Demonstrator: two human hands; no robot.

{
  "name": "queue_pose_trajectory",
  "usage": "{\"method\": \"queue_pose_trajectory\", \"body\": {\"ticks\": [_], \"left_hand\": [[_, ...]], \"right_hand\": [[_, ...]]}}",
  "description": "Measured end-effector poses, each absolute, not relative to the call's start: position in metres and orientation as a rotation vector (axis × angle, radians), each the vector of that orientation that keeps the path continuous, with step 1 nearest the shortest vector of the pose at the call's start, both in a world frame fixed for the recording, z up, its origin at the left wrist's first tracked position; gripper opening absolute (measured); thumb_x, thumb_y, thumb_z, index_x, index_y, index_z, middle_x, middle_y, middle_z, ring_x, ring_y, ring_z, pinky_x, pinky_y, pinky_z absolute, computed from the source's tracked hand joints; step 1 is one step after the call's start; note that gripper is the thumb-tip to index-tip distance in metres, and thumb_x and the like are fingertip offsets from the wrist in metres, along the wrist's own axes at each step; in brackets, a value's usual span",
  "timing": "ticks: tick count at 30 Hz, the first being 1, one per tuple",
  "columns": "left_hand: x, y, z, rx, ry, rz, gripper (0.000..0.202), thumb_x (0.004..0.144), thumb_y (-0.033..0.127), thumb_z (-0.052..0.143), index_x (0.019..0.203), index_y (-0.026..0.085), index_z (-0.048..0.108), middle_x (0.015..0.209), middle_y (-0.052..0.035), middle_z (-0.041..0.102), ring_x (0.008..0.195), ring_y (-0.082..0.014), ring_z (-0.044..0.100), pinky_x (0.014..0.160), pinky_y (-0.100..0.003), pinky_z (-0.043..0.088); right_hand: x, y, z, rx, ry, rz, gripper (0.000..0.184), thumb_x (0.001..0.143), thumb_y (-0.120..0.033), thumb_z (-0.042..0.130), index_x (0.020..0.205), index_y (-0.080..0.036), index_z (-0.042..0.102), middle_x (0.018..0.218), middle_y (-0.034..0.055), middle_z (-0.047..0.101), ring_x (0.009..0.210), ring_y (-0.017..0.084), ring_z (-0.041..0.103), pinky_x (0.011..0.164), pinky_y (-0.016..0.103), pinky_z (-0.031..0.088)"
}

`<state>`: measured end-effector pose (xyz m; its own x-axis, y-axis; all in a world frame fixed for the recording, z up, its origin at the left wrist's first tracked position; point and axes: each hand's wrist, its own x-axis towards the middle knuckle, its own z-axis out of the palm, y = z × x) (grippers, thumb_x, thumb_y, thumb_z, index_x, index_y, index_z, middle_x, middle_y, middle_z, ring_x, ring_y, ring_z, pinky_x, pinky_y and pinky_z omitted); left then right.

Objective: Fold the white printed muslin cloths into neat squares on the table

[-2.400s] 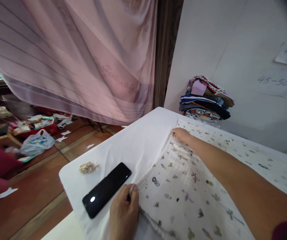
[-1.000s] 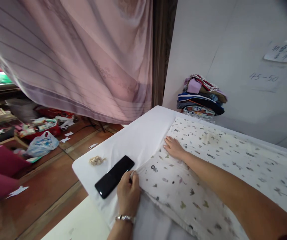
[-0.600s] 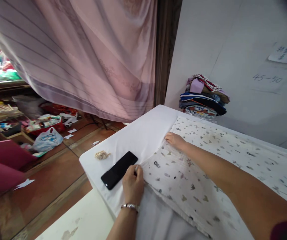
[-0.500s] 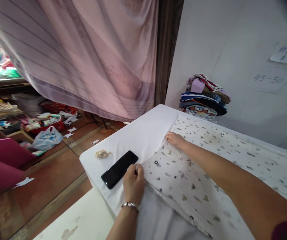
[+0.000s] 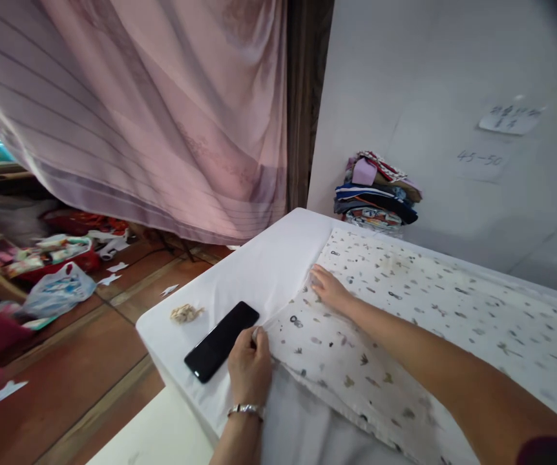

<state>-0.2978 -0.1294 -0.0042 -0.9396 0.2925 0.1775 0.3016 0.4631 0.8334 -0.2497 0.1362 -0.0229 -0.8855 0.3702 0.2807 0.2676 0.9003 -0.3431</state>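
A thin white cloth printed with small plants and other motifs (image 5: 356, 349) is spread over the white-covered table (image 5: 269, 271). My left hand (image 5: 250, 365), with a bracelet at the wrist, is closed on the near left corner of this cloth and pulls it taut. Farther along the same edge, my right hand (image 5: 331, 289) rests on the cloth with its fingers stretched out and slightly apart. Beside my left hand lies a black smartphone (image 5: 221, 341), screen up. A small tangled beige bundle (image 5: 186, 314) sits near the table's left corner.
A stack of folded fabrics (image 5: 378, 190) stands against the white wall (image 5: 404, 77) behind the table. A pink curtain (image 5: 201, 129) hangs at the back left. Plastic bags (image 5: 60, 290), a red basket (image 5: 72, 255) and white scraps (image 5: 110, 279) lie on the tiled floor.
My right hand has loosened from a pinch on the cloth's edge, and its fingers now lie flatter. My left hand keeps hold of the corner. The view has turned slightly right.
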Motion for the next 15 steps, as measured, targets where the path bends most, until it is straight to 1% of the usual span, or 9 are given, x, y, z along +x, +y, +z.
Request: {"method": "queue_pose_trajectory", "body": {"ticks": [2, 5, 7, 9, 12, 13, 15], "left_hand": [[-0.299, -0.129, -0.004, -0.558, -2.681, -1.529, 0.023, 0.079, 0.035, 0.045, 0.077, 0.020, 0.062, 0.075, -0.0022, 0.064, 0.071, -0.0186, 0.057, 0.065, -0.027, 0.041], [-0.300, -0.129, -0.003, -0.540, -2.708, -1.488, 0.025, 0.079, 0.036, 0.044, 0.080, 0.020, 0.064, 0.077, -0.0034, 0.065, 0.074, -0.0197, 0.058, 0.067, -0.028, 0.042], [-0.301, -0.128, -0.003, -0.521, -2.739, -1.448, 0.026, 0.078, 0.036, 0.044, 0.082, 0.020, 0.065, 0.078, -0.0042, 0.065, 0.075, -0.0207, 0.058, 0.068, -0.029, 0.043], [-0.302, -0.127, -0.002, -0.502, -2.770, -1.414, 0.028, 0.078, 0.036, 0.044, 0.085, 0.020, 0.066, 0.079, -0.0050, 0.066, 0.076, -0.0218, 0.058, 0.068, -0.030, 0.043], [-0.305, -0.127, 0.000, -0.477, -2.806, -1.390, 0.029, 0.076, 0.037, 0.046, 0.087, 0.021, 0.067, 0.078, -0.0058, 0.066, 0.076, -0.0236, 0.059, 0.066, -0.032, 0.043], [-0.306, -0.127, 0.001, -0.461, -2.818, -1.380, 0.029, 0.076, 0.038, 0.046, 0.088, 0.021, 0.067, 0.077, -0.0060, 0.066, 0.076, -0.0243, 0.059, 0.065, -0.032, 0.043], [-0.308, -0.127, 0.002, -0.433, -2.843, -1.347, 0.030, 0.075, 0.040, 0.047, 0.088, 0.022, 0.067, 0.074, -0.0061, 0.065, 0.075, -0.0255, 0.058, 0.063, -0.033, 0.042]], "right_hand": [[-0.219, 0.119, -0.021, -0.507, -2.772, 0.446, 0.046, 0.084, -0.028, 0.045, 0.129, -0.017, 0.044, 0.140, 0.0114, 0.036, 0.129, 0.024, 0.032, 0.105, 0.041, 0.027], [-0.167, 0.076, -0.017, -0.605, -2.890, 0.510, 0.048, 0.090, -0.041, 0.037, 0.131, -0.018, 0.043, 0.144, 0.0123, 0.031, 0.133, 0.028, 0.023, 0.106, 0.051, 0.019], [-0.134, 0.041, -0.012, -0.555, -2.953, 0.613, 0.055, 0.091, -0.048, 0.032, 0.135, -0.017, 0.039, 0.147, 0.0123, 0.023, 0.135, 0.028, 0.016, 0.108, 0.051, 0.012], [-0.105, 0.010, -0.006, -0.431, -2.997, 0.721, 0.055, 0.092, -0.048, 0.028, 0.139, -0.018, 0.032, 0.148, 0.0106, 0.019, 0.136, 0.026, 0.013, 0.110, 0.050, 0.007], [-0.066, -0.015, 0.002, -0.218, -2.993, 0.848, 0.058, 0.092, -0.046, 0.032, 0.144, -0.023, 0.018, 0.148, 0.0083, 0.016, 0.137, 0.023, 0.011, 0.111, 0.048, 0.008], [-0.052, -0.016, 0.004, -0.206, -2.972, 0.850, 0.059, 0.092, -0.045, 0.034, 0.144, -0.024, 0.015, 0.148, 0.0072, 0.016, 0.137, 0.022, 0.010, 0.111, 0.048, 0.009], [-0.022, -0.011, 0.005, -0.314, -2.928, 0.787, 0.060, 0.092, -0.043, 0.036, 0.144, -0.028, 0.012, 0.149, 0.0051, 0.015, 0.137, 0.022, 0.009, 0.111, 0.049, 0.009]]}}
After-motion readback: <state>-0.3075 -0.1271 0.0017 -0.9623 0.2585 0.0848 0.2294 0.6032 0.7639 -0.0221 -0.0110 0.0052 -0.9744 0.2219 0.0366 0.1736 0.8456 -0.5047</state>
